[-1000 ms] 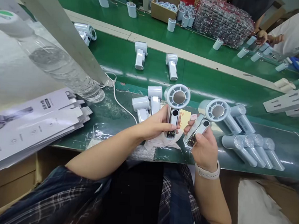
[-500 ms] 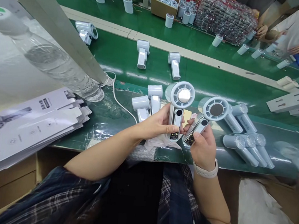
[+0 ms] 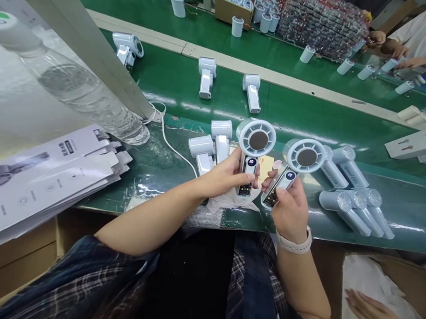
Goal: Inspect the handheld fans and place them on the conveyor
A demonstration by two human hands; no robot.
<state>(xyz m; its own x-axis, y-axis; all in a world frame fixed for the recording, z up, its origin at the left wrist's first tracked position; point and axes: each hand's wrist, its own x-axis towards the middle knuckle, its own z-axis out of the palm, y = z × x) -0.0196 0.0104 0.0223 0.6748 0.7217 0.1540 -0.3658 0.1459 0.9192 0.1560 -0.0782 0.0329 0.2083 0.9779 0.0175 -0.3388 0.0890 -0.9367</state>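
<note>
In my left hand (image 3: pixel 229 176) is a light blue handheld fan (image 3: pixel 257 139), held upright with its round head facing me. My thumb lies across the handle, just below a small round display reading 20. My right hand (image 3: pixel 290 205) grips a second handheld fan (image 3: pixel 306 156), tilted to the right, whose display also shows 20. Both fans have a dark disc at the hub and a see-through handle front with electronics behind it. Beneath them lie a pale cloth (image 3: pixel 228 202) and a yellow paper (image 3: pixel 266 168). My fingers are closed around both handles.
More fans (image 3: pixel 202 149) lie just left of my hands, and several others (image 3: pixel 354 206) lie to the right. Beyond, a green conveyor (image 3: pixel 228 90) carries fans. A water bottle (image 3: pixel 84 84) and flat printed boxes (image 3: pixel 49 178) are at left. Another person's hand (image 3: pixel 380 311) is at lower right.
Both displays have gone from dark to lit, showing 20. The left fan has tilted, and its bright hub disc now looks dark. Another person's hand has appeared over the white bag at lower right.
</note>
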